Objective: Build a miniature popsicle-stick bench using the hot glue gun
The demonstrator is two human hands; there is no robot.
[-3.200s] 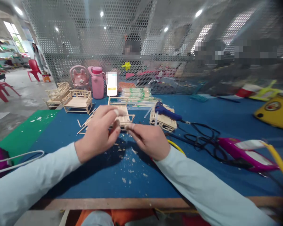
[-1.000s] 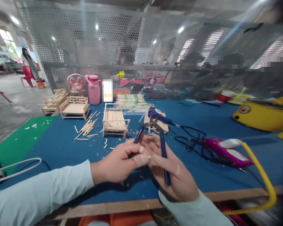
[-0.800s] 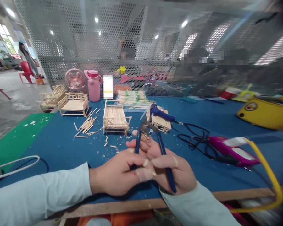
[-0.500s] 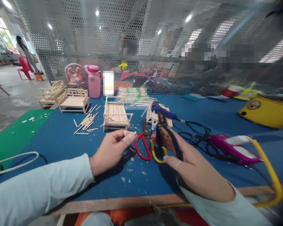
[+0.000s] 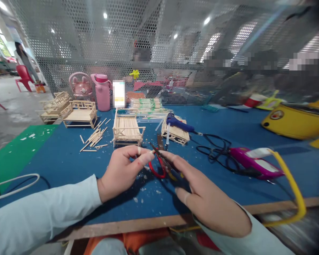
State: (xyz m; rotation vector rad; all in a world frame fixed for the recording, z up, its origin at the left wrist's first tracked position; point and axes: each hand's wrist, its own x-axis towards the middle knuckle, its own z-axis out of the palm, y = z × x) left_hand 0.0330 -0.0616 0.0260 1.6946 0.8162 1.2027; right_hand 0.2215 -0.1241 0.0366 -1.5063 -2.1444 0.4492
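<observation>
My left hand is closed in a pinch, with the pale tip of a small wooden stick showing between thumb and forefinger. Wrapped around dark-blue-handled pliers, my right hand brings their narrow dark jaws right beside that tip. Whether the jaws touch the stick I cannot tell. Beneath the pliers lie scissors with one red and one yellow handle, partly hidden. Just beyond my left hand stands a miniature wooden bed frame. To its left is a loose pile of short sticks.
A blue glue gun rests on another small wooden piece, its black cable running right to a purple device. Two more miniature wooden seats, a pink flask and bundled sticks line the back. A yellow pouch lies right.
My right hand has brought the pliers left and turned them, so the jaws now meet the left fingertips. My left hand keeps its pinch; the view has shifted slightly.
</observation>
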